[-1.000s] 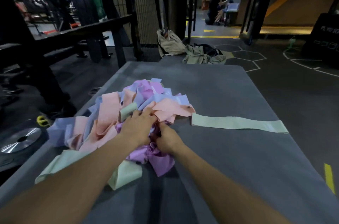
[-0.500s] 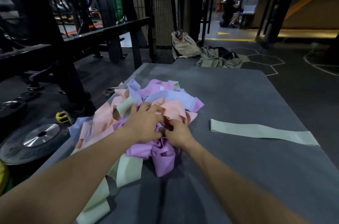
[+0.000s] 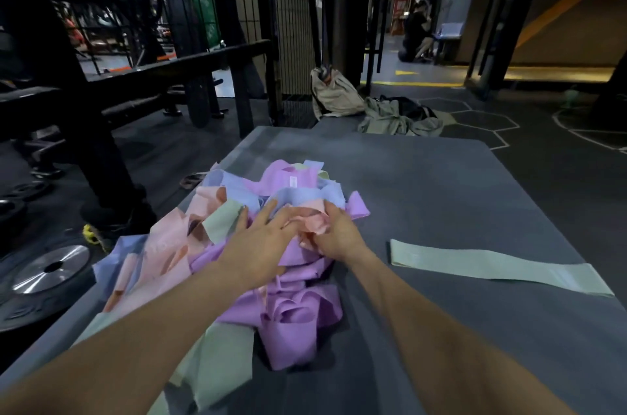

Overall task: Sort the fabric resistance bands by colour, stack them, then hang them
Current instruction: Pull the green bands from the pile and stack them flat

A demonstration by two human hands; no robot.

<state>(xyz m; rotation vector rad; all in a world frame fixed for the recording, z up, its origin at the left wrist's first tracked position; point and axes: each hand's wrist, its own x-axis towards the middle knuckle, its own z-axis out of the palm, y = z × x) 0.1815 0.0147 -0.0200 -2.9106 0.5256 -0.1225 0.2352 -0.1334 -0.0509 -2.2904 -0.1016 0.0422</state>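
A tangled heap of fabric bands (image 3: 190, 245) in pink, purple, blue and pale green lies on the grey mat (image 3: 441, 183). My left hand (image 3: 258, 241) rests flat on top of the heap with its fingers spread. Beside it my right hand (image 3: 334, 231) grips a crumpled pink band (image 3: 314, 222) in the heap's middle. One pale green band (image 3: 492, 267) lies flat and alone on the mat to the right.
Weight plates (image 3: 51, 270) lie on the floor at the left under a black rack (image 3: 101, 129). A beige bag (image 3: 334, 97) and clothes (image 3: 400, 117) sit past the mat's far edge. A person crouches far back at the right.
My left hand has opened and spread flat over the heap. My right hand has bunched the pink band in its fingers. The camera view has shifted left.
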